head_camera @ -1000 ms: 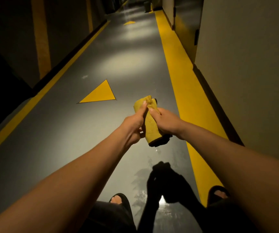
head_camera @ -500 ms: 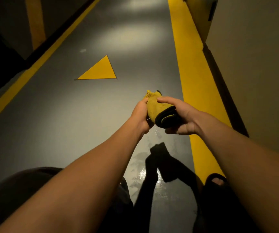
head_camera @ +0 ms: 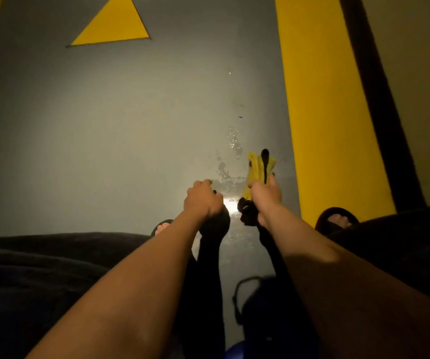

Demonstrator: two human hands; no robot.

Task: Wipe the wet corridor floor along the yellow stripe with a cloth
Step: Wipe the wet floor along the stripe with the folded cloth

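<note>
A yellow cloth with a black edge (head_camera: 258,168) is bunched in my right hand (head_camera: 265,195), held low over the grey floor. Wet patches and droplets (head_camera: 230,161) glisten on the floor just left of the cloth, close to the wide yellow stripe (head_camera: 322,112) that runs along the right. My left hand (head_camera: 202,199) is a closed fist beside the right hand, apart from the cloth, and I see nothing in it. A bright glare sits on the wet floor between the two hands.
A yellow triangle marking (head_camera: 113,24) lies on the floor ahead to the left. A dark skirting band and a beige wall (head_camera: 421,86) border the stripe on the right. My feet in black sandals (head_camera: 337,220) and dark clothing fill the bottom of the view.
The view has tilted down and dropped close to the floor. My left hand has let go of the cloth. The right hand has carried it down toward the wet patch by the stripe.
</note>
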